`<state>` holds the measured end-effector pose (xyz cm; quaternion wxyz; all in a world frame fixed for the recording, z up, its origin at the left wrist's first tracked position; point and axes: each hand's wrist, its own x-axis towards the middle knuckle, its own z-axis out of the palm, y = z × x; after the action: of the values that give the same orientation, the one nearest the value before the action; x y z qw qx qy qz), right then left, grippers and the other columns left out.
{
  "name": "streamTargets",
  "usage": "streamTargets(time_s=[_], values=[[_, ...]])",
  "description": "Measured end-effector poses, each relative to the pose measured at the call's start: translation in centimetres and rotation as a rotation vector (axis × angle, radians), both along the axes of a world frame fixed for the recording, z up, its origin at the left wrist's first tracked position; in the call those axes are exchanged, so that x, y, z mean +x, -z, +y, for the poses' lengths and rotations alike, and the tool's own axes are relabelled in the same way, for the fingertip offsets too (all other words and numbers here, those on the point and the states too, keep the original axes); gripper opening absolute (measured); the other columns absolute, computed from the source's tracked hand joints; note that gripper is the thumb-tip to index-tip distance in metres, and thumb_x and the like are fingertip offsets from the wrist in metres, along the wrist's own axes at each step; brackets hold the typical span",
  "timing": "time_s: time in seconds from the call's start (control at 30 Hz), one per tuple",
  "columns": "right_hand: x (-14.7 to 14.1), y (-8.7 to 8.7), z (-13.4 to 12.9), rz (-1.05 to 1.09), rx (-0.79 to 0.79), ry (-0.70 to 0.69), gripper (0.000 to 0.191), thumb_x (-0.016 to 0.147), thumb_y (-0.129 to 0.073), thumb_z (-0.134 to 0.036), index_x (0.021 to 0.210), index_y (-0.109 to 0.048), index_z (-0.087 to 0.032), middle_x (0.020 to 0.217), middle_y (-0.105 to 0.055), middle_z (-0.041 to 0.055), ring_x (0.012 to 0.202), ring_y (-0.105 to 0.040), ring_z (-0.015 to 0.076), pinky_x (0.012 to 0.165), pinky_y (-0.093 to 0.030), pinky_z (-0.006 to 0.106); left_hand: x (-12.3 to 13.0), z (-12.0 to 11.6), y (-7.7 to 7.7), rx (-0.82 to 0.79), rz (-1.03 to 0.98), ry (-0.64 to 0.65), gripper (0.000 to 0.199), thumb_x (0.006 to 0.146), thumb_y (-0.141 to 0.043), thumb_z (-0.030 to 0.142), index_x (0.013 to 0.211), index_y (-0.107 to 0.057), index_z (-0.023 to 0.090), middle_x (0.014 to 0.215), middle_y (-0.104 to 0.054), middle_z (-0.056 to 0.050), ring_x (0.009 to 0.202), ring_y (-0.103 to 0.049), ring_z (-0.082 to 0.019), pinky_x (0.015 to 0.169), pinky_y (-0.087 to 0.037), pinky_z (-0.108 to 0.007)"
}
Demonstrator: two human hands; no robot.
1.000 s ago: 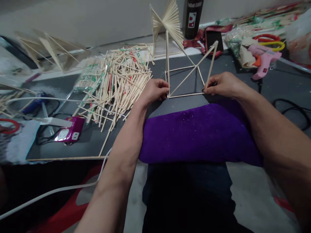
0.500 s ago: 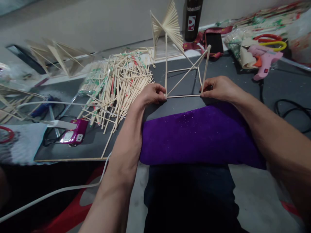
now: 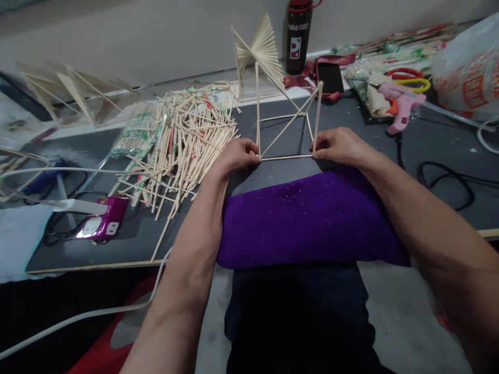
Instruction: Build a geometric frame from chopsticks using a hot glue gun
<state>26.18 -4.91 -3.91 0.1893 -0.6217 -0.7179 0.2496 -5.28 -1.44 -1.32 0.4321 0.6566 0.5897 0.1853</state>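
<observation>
A frame of thin wooden sticks [image 3: 286, 158] stands on the dark tabletop in front of me, with uprights, a base and crossing diagonals. My left hand [image 3: 242, 154] pinches its near left corner, where an upright meets the front base stick. At the near right corner, my right hand [image 3: 338, 147] pinches the other end of that base stick, beside the right upright. A purple cloth [image 3: 307, 221] sprinkled with pale specks lies along the table edge below both hands. Just behind the frame rises a twisted fan-like stick model [image 3: 265, 49].
Loose sticks [image 3: 195, 135] are heaped on the left, near a purple power adapter [image 3: 105, 221] with a white cable. On the right lie a pink glue gun [image 3: 401, 104] and scissors [image 3: 413, 83]. A dark bottle [image 3: 298, 39] and a phone [image 3: 329, 78] are at the back.
The camera view has shifted, so the scene sits slightly further left and lower. Both hands keep their pinch on the frame's front corners.
</observation>
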Motion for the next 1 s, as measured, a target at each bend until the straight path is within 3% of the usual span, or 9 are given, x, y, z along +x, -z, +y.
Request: streamTargets(time_s=[0.1,0.33,0.53,0.77,0.87,1.0], values=[[0.2,0.2,0.1,0.017,-0.002,-0.003,0.025,0.084,-0.090,-0.046,0.095,-0.083,-0.024,0.090,-0.081,0.0056,0.084,-0.075,0.0244,0.079,-0.059,0.039,-0.3,0.1,-0.1,-0.024,-0.029,0.000,0.025,0.080,-0.077,-0.005,0.084,-0.070,0.018,0.064,-0.062,0.006,0.056,-0.055,-0.009,0.057,-0.045,-0.026],[0.2,0.4,0.1,-0.017,-0.020,0.030,0.007,0.087,-0.086,-0.024,0.094,-0.084,-0.025,0.090,-0.081,0.0050,0.089,-0.076,0.0264,0.084,-0.057,0.041,-1.1,0.0,-0.3,-0.098,-0.176,-0.072,0.019,0.083,-0.072,-0.002,0.088,-0.073,0.016,0.069,-0.069,0.002,0.060,-0.062,-0.010,0.059,-0.046,-0.025],[0.3,0.3,0.0,-0.018,-0.023,0.030,0.011,0.087,-0.086,-0.029,0.097,-0.084,-0.025,0.092,-0.081,0.0060,0.088,-0.076,0.0266,0.084,-0.058,0.041,-0.6,0.1,0.5,-0.030,-0.174,-0.051,0.019,0.091,-0.070,0.003,0.079,-0.072,0.017,0.068,-0.068,0.002,0.057,-0.057,-0.009,0.054,-0.040,-0.025],[0.6,0.6,0.2,0.001,-0.022,0.026,0.018,0.084,-0.090,-0.038,0.095,-0.084,-0.025,0.091,-0.081,0.0053,0.088,-0.076,0.0268,0.082,-0.057,0.039,-0.1,-0.2,0.2,-0.026,-0.124,-0.050,0.019,0.080,-0.076,0.000,0.078,-0.071,0.018,0.062,-0.062,0.003,0.058,-0.057,-0.010,0.056,-0.039,-0.025],[0.6,0.6,0.2,0.009,-0.020,0.030,0.022,0.084,-0.092,-0.042,0.094,-0.084,-0.025,0.090,-0.081,0.0051,0.088,-0.076,0.0265,0.081,-0.056,0.039,0.1,-0.3,0.1,-0.016,-0.108,-0.062,0.019,0.080,-0.076,0.000,0.077,-0.070,0.018,0.062,-0.062,0.003,0.059,-0.057,-0.012,0.057,-0.041,-0.027],[0.6,0.5,0.1,0.001,-0.007,0.038,0.016,0.083,-0.089,-0.035,0.094,-0.084,-0.025,0.090,-0.082,0.0042,0.087,-0.076,0.0253,0.080,-0.055,0.037,0.5,-0.2,0.0,-0.019,-0.069,-0.090,0.021,0.082,-0.075,0.000,0.075,-0.069,0.018,0.061,-0.061,0.004,0.058,-0.056,-0.010,0.059,-0.043,-0.028]])
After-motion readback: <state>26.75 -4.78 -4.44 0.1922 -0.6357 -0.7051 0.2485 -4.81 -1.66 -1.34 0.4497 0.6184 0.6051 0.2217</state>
